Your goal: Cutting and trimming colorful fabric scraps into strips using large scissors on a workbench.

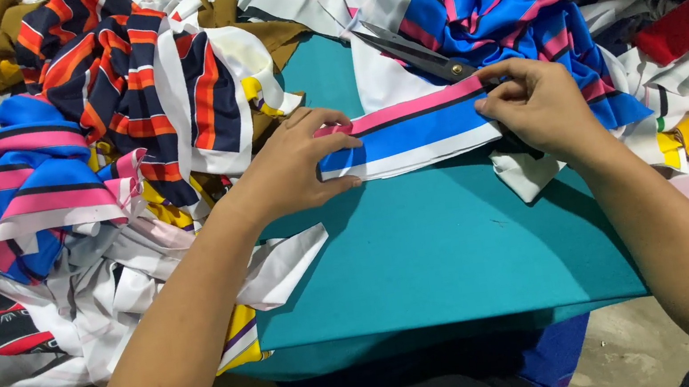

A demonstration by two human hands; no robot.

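Looking down from the head camera, the person's left hand (302,165) pinches one end of a striped fabric strip (407,129), thumb below and fingers curled over the top edge, while the right hand (540,103) grips the other end, fingers closed on the cloth. The strip, banded pink, black, blue and white, is stretched flat between the two hands on the teal table (443,251), near its middle. A pair of dark scissors (419,55) lies just behind the strip, its handles close to the right hand's fingertips. A heap of striped fabric scraps (89,166) crowds the left side of the table, and another pile of blue and pink cloth (489,7) sits behind the right hand
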